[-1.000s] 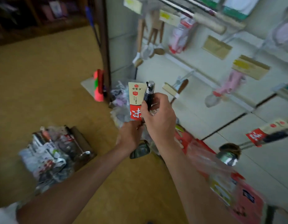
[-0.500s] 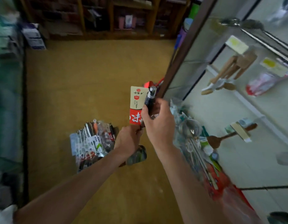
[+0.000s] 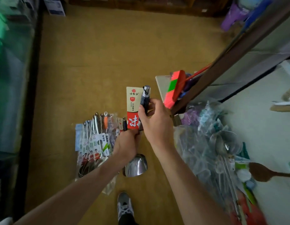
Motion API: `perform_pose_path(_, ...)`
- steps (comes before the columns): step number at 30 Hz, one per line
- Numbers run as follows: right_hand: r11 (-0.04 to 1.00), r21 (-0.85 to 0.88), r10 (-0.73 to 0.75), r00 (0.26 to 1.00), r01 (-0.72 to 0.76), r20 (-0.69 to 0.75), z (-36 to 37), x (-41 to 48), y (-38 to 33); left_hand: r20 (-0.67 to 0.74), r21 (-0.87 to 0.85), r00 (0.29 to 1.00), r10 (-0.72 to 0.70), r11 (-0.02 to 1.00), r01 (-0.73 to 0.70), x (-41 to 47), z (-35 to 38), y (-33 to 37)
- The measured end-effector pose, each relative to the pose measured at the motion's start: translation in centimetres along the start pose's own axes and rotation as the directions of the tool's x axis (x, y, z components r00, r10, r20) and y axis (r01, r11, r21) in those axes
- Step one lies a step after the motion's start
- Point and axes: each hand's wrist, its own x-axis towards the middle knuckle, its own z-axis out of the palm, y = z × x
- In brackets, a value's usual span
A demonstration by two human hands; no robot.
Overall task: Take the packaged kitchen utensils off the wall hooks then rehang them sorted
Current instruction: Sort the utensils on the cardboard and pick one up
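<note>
From the head camera, the right hand [image 3: 155, 122] grasps the dark handle of a packaged ladle [image 3: 145, 101], held upright above the floor [image 3: 108, 62]. The left hand [image 3: 126, 146] grips the same ladle lower down, just above its steel bowl. A pile of packaged utensils [image 3: 93, 143] lies on the floor to the left; another heap [image 3: 211, 151] lies at the right beside the wall.

Both forearms reach forward, the left hand [image 3: 126, 145] curled in a grip, the right hand [image 3: 156, 123] just above, fingers [image 3: 154, 102] pinching.
</note>
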Motion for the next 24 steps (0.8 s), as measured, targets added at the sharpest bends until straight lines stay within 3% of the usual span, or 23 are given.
perform_pose_path(18,0.99,-0.047,0.14,0.939,-0.132,0.314,26.6,3.2,19.2,0.088,0.005,0.92,-0.381,0.924,0.382,9.9,15.3,-19.6)
perform_pose_path(24,0.948,-0.127,0.316,0.833,-0.29,0.454,32.8,2.8,22.9,0.129,-0.033,0.851,-0.509,0.855,0.517,11.5,17.6,-23.8)
